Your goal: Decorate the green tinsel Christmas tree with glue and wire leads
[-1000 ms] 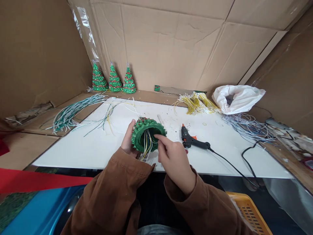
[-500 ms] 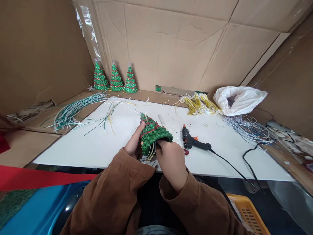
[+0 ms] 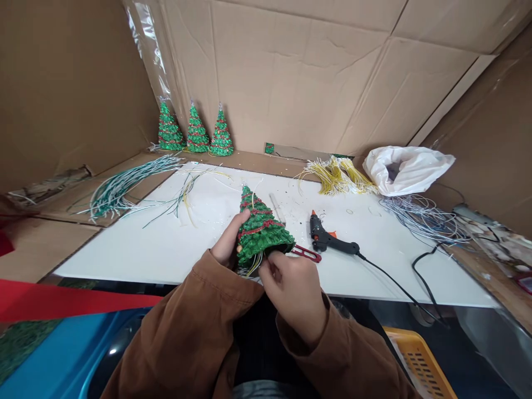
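A small green Christmas tree (image 3: 261,227) with red garlands is tilted over the near part of the white board, its hollow base turned toward me. My left hand (image 3: 230,235) is closed round its left side, thumb on the branches. White and yellow wires (image 3: 254,266) come out of the base. At the base opening, my right hand (image 3: 297,285) has thumb and forefinger pinched together by the wires; what lies between the fingertips is hidden. Just beyond that hand lies a red-handled tool (image 3: 306,254), partly covered. A black hot glue gun (image 3: 332,238) rests to the right.
Three finished-looking trees (image 3: 197,130) stand at the back left. Green and white wires (image 3: 124,191) lie on the left, yellow wires (image 3: 338,176) at the back. A white plastic bag (image 3: 409,169) and grey wires (image 3: 424,219) are on the right. The glue gun's cord (image 3: 394,287) runs over the front edge.
My right hand has drawn back from inside the tree's base to its opening, and the fingers now show. The tree has turned slightly more upright. More of the red-handled tool is visible.
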Motion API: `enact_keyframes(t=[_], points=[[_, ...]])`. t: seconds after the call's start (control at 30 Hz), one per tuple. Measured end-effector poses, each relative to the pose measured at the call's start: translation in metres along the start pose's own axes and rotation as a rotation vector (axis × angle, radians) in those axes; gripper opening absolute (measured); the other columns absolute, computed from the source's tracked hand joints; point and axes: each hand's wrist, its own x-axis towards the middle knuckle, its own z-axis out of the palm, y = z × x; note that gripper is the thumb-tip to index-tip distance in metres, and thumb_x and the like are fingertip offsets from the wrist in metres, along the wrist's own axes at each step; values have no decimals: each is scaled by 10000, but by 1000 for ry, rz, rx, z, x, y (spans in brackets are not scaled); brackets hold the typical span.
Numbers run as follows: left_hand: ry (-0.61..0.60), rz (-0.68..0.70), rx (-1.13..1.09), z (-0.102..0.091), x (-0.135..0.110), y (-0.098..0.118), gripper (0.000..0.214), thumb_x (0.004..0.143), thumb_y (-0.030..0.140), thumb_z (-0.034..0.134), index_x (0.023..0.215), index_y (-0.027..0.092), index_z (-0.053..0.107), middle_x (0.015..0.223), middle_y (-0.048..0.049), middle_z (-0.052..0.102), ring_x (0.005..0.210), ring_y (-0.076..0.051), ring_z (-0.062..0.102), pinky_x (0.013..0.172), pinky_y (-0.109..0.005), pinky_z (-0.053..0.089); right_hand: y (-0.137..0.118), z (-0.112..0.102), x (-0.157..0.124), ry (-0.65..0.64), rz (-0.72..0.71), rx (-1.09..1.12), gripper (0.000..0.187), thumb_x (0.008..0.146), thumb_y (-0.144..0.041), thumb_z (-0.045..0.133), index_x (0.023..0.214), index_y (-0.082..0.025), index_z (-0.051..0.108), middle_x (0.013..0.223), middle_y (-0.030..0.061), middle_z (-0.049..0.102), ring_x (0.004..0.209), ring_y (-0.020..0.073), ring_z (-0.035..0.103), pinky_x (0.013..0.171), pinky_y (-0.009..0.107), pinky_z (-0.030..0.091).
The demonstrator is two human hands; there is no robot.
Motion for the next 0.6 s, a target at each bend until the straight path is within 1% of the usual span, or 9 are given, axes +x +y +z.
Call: enact_keyframes(t=[0.1,0.17,0.27,0.33,0.4,0.47,0.53,0.6], points=[[31,-37,-18,1,-2,0,426,801,464,510,1032,136,655,916,-91,728,913,-266,670,868,-403,514,5,-10,-14,-119,55,82,263,776,-208,498,516,-173,501,427,-36,449,422,71,350,493,248,173],[32,-35,9,-1,-2,-1,436,780,479,530,1011,132,658,895,-99,728,890,-275,672,843,-415,517,10,-17,-21,-243,76,104,259,762,-187,499,504,-173,474,429,-51,396,428,67,298,485,246,163],[1,36,149,-7,1,-3,443,732,474,598,994,121,655,903,-112,722,911,-286,660,846,-412,504,19,-27,-30,-435,47,121,278,788,-179,481,511,-175,459,450,-57,359,449,71,273,477,236,169],[4,105,270,-12,3,-5,445,712,454,636,1014,127,639,933,-108,716,927,-286,651,845,-403,493,24,-35,-33,-497,13,115,312,833,-231,476,525,-177,476,473,-51,393,472,78,295,490,232,198],[8,136,358,-15,4,-6,453,714,455,646,1036,137,618,958,-105,709,925,-284,646,825,-398,488,28,-44,-34,-510,10,129,317,867,-325,481,588,-188,541,497,-44,450,486,85,346,504,233,231],[-14,148,404,-17,4,-7,460,720,469,642,1037,138,607,971,-111,703,938,-286,638,815,-394,483,30,-54,-31,-480,35,188,311,879,-401,477,674,-201,597,503,-42,478,482,93,391,498,234,257],[-50,169,432,-18,4,-7,465,722,474,641,1034,131,609,986,-119,698,978,-295,622,833,-394,473,29,-63,-24,-383,53,263,320,887,-423,463,705,-206,612,505,-38,490,475,97,417,481,232,283],[-84,190,457,-17,3,-6,471,732,464,636,1058,126,608,1027,-122,688,1025,-304,601,866,-399,460,26,-70,-11,-231,35,311,284,888,-407,471,758,-206,624,557,-25,541,508,101,463,488,227,325]])
